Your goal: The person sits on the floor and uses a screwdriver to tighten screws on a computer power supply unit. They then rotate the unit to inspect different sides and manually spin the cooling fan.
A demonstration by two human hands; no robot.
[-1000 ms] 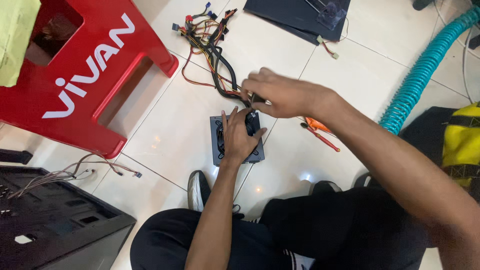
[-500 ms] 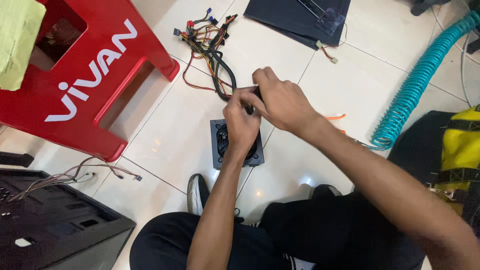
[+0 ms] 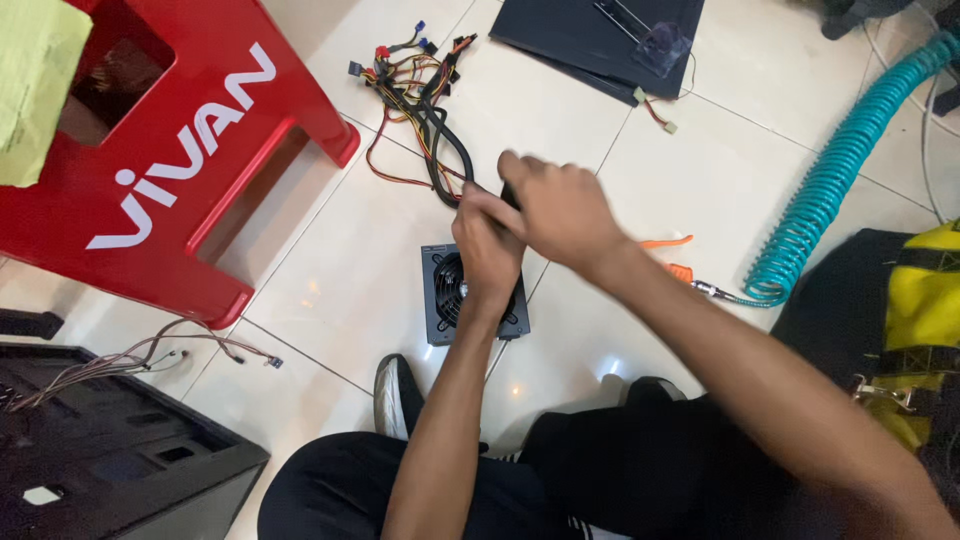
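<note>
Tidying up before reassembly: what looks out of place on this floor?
The red plastic stool lies tipped on its side. The multicoloured cable bundle sprawls loose across the white tiles, and the dark side panel lies apart from the black computer case.

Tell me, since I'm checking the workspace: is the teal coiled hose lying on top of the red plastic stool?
No, the teal coiled hose lies on the white tiled floor at the right, far from the red plastic stool at the left.

The scene is evenly and brightly lit from above. Soft glare patches are seen on the floor (image 3: 610, 375) tiles. Slight motion blur is shown on the hands (image 3: 530, 215); shadows are kept faint.
</note>
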